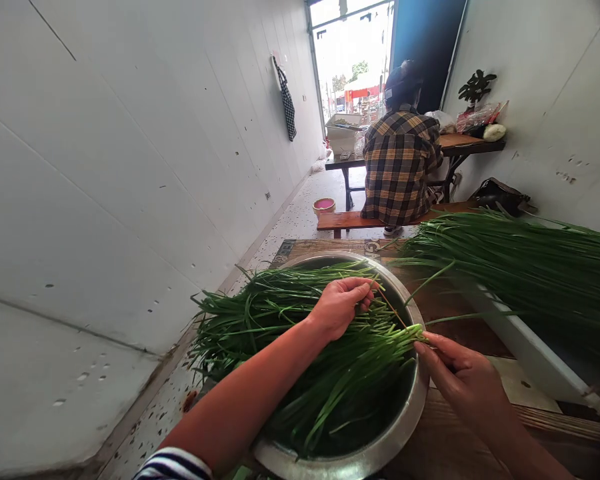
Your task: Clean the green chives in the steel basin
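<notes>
The right hand (463, 373) has its thumb and forefinger clamped on the pale stem ends of a bunch of chives (375, 357), at the right rim of the metal basin (420, 407); the leaves of that bunch trail down into the basin. The left hand (344, 305) is over the basin with thumb and fingertips pinched together, apparently on a thin brown strand (393, 310) that stretches towards the stem ends. More chives (260, 303) lie behind the bunch, hanging over the basin's left side. To do this well, the right pinch should probably stay firm but gentle, since tender stems look easy to bruise. The left is best drawing the strand off steadily, in line with its own length, as a jerk could snap it or drag good stems along. Keeping the pale ends level would help loose bits show.
</notes>
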{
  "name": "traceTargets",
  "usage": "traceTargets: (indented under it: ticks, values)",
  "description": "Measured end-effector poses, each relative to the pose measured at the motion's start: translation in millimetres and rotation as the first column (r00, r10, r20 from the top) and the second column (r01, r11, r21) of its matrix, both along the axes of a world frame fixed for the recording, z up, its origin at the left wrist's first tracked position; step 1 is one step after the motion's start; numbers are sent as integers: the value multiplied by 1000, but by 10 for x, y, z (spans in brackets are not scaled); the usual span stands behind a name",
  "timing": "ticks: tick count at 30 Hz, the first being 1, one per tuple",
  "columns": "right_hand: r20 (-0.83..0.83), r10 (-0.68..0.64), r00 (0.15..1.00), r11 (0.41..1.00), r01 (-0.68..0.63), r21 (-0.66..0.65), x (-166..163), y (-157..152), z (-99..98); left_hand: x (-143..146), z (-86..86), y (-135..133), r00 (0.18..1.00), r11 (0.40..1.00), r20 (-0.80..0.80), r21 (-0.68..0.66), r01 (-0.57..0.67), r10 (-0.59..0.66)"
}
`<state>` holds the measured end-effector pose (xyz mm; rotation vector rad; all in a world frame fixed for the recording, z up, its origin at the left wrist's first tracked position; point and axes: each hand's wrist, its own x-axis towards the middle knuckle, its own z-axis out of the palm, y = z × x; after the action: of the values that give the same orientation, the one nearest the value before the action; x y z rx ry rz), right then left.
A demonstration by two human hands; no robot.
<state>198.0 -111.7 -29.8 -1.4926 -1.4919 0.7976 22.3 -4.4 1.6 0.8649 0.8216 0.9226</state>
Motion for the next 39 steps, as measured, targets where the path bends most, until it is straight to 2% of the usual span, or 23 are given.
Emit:
traceTargets:
  ticks: [21,26,30,33,36,39]
  values:
    - [12,10,1000,1000,-10,-4,4,-13,-27,10,-5,-20,996,996,-79,87,-29,35]
    - [2,29,1000,1000,-29,-9,5,-4,-31,22,-23,-26,987,991,-154,135,-15,36]
    - [-40,21,999,1000,-22,-19,-12,6,-18,43,-40,-65,959,976,-280,216,17,46]
    - [-80,-17,997,999,14,-38,-22,5,-21,74,-52,-163,904,927,-426,354,125,41]
    - [-103,-32,994,995,21,-97,-16,0,-35,110,-44,-288,828,810,-561,497,312,26]
    - [-147,-8,989,990,-13,-138,4,5,-52,109,5,-330,770,694,-638,553,460,-2]
